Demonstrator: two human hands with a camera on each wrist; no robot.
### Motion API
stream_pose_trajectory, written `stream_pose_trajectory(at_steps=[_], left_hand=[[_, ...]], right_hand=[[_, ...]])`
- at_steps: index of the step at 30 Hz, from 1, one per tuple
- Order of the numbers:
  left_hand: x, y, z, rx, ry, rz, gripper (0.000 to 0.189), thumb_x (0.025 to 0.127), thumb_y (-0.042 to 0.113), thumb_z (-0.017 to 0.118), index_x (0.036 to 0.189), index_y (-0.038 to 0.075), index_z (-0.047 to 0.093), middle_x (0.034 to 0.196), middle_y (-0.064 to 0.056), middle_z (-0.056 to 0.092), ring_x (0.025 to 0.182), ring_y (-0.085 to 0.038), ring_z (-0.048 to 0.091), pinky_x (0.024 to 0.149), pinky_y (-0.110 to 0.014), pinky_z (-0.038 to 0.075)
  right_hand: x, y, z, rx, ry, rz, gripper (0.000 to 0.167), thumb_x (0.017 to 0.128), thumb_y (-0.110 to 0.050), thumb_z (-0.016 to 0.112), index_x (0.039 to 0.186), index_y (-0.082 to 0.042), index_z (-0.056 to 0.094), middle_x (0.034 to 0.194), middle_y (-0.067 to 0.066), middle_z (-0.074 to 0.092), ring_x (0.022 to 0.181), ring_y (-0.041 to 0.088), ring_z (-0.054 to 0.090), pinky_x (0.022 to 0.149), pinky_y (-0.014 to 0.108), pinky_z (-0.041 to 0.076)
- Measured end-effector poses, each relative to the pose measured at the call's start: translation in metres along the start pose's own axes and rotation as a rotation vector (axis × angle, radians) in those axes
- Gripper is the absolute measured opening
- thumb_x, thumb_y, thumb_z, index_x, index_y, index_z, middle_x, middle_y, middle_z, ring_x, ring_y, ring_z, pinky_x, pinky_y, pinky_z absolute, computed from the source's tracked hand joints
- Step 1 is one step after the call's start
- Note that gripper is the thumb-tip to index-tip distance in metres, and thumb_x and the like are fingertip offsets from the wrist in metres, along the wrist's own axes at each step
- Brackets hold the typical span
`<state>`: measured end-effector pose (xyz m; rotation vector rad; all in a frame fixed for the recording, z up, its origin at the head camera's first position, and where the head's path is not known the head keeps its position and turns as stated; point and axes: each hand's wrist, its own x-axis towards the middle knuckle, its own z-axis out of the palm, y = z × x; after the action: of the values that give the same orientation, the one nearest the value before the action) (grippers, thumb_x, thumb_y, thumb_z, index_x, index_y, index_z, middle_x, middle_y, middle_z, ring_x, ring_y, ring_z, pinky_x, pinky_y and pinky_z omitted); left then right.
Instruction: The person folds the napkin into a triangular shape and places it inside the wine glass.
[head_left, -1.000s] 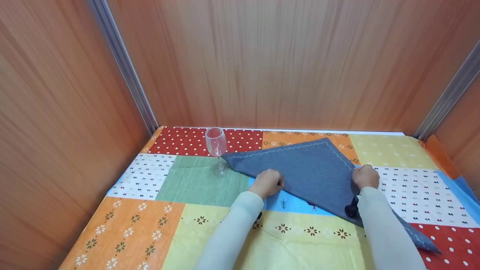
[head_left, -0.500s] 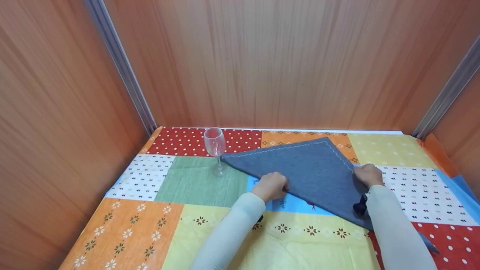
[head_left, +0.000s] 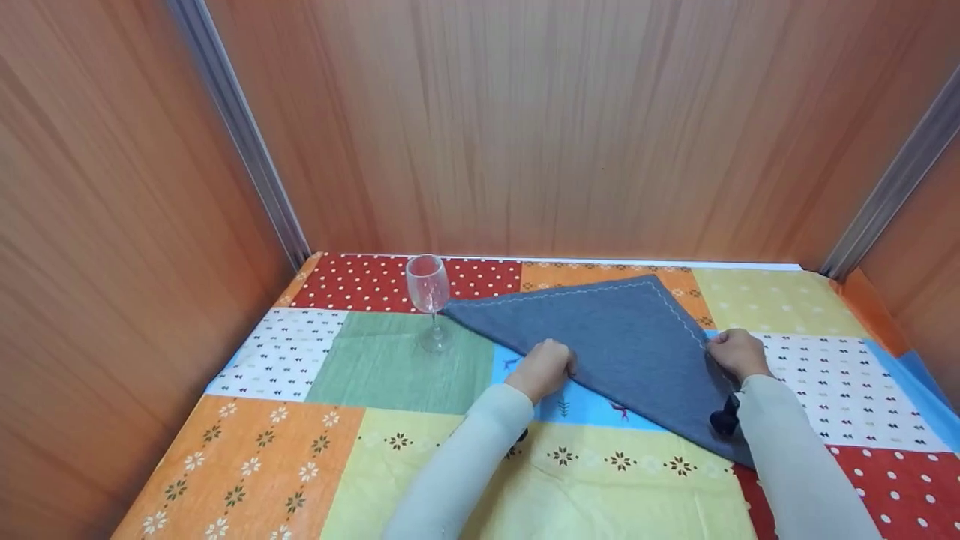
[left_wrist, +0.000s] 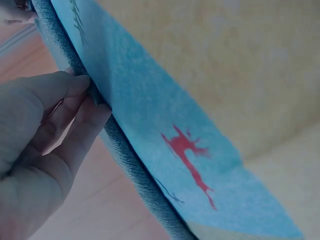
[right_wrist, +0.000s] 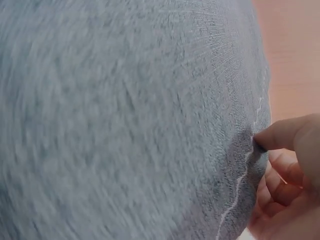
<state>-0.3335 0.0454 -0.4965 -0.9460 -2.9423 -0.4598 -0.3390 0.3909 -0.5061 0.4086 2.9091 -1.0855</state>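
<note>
A grey-blue cloth napkin (head_left: 622,330), folded into a triangle with a pale stitched border, lies across the patterned tablecloth. My left hand (head_left: 540,370) is at its near folded edge; in the left wrist view thumb and fingertips pinch the rolled fold (left_wrist: 130,155). On the far right side my right hand (head_left: 739,354) pinches the stitched edge (right_wrist: 240,175) between thumb and fingers. The napkin's right-hand corner is hidden behind the right sleeve. A clear stemmed wine glass (head_left: 428,289) stands upright at the napkin's left tip, overlapping it slightly in the head view.
The patchwork tablecloth (head_left: 255,450) covers the table. Wood-grain panels (head_left: 525,127) rise behind it and at both sides, with metal posts (head_left: 244,139) at the corners.
Both hands have shifted slightly to the right along the napkin, still gripping its edges. The napkin's right corner, visible earlier beyond the right sleeve, has gone out of sight. The glass stays put.
</note>
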Motion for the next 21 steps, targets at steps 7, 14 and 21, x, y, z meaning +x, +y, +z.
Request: stream_pose_trajectory(at_steps=[7,14,21], left_hand=[[0.008,-0.013,-0.008,0.042,0.026,-0.137,0.019,0.094,-0.001,0.066,0.092,0.01,0.081,0.094,-0.003,0.074,0.091,-0.015,0.068,0.075,-0.026,0.056],[0.011,-0.017,-0.017,0.153,-0.028,-0.21,0.014,0.098,0.005,0.063,0.1,0.004,0.077,0.092,-0.01,0.071,0.088,-0.019,0.068,0.078,-0.034,0.056],[0.008,-0.012,-0.027,0.098,-0.102,-0.297,0.028,0.099,0.027,0.066,0.109,0.003,0.074,0.097,-0.011,0.07,0.076,-0.019,0.058,0.074,-0.036,0.055]], right_hand=[[-0.001,-0.011,0.009,-0.005,0.042,0.022,0.024,0.094,-0.016,0.057,0.075,-0.003,0.066,0.07,0.007,0.063,0.062,0.022,0.055,0.056,0.035,0.044],[0.0,-0.016,0.012,0.015,0.01,0.011,0.029,0.094,-0.016,0.06,0.065,-0.009,0.058,0.06,0.001,0.054,0.057,0.019,0.052,0.055,0.034,0.043],[0.002,-0.016,0.016,0.05,0.027,-0.006,0.032,0.094,-0.017,0.06,0.063,-0.01,0.055,0.054,-0.002,0.046,0.052,0.017,0.046,0.053,0.032,0.039]])
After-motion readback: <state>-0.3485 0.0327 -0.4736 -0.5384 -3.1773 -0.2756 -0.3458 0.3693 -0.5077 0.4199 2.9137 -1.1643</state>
